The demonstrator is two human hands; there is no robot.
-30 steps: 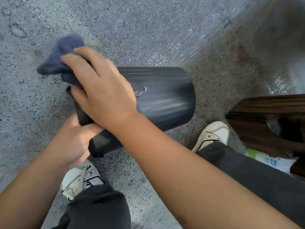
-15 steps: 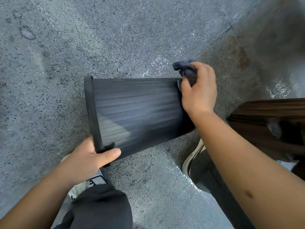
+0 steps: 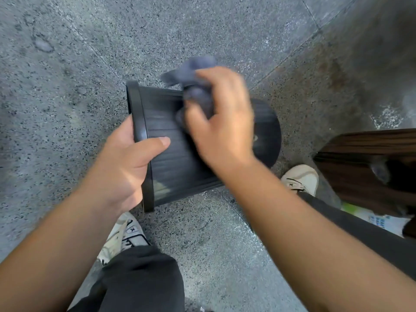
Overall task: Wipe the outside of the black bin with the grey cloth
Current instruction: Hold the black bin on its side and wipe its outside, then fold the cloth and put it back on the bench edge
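The black ribbed bin (image 3: 177, 167) lies on its side above the speckled floor, rim to the left, base to the right. My left hand (image 3: 126, 163) grips the rim, thumb across the outer wall. My right hand (image 3: 222, 122), blurred by motion, holds the bunched grey cloth (image 3: 193, 86) against the upper middle of the bin's side. Part of the cloth sticks out above my fingers.
My two white shoes (image 3: 301, 179) (image 3: 123, 235) and dark trouser legs stand below the bin. A dark wooden piece of furniture (image 3: 369, 167) stands at the right, with a white and green package (image 3: 378, 221) under it. Grey stone floor (image 3: 67, 97) surrounds everything.
My right hand has swept the cloth from the bin's base end back toward the middle. The bin has turned a little, and my left hand has shifted up along the rim.
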